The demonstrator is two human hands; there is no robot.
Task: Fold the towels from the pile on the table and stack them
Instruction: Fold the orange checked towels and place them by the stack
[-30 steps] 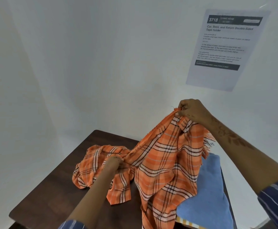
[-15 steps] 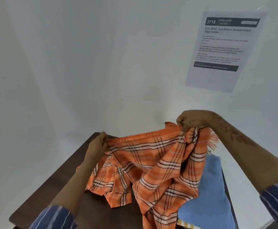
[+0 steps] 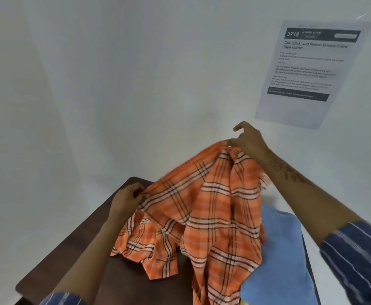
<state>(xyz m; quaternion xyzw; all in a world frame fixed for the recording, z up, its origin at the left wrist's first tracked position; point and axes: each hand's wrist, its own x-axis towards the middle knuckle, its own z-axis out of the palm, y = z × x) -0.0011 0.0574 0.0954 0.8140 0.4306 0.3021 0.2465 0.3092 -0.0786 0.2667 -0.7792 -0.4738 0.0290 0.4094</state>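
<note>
An orange plaid towel [image 3: 213, 208] hangs stretched between my two hands above the dark wooden table [image 3: 65, 249]. My left hand [image 3: 126, 198] pinches its top edge low on the left, near the table's far corner. My right hand [image 3: 247, 140] is raised higher and pinches the other end of that edge, with its index finger lifted free. The towel's lower part drapes in folds onto the table. A folded blue towel [image 3: 283, 260] lies on the right side of the table, partly covered by the orange one.
White walls close in behind and to the left of the table. A printed paper sheet [image 3: 310, 71] hangs on the right wall. A strip of yellow striped cloth [image 3: 243, 302] peeks out under the blue towel at the bottom edge.
My left hand first rose from the crumpled cloth on the table to the towel's top edge. Since then my right hand has lifted its corner higher, tilting and stretching that edge.
</note>
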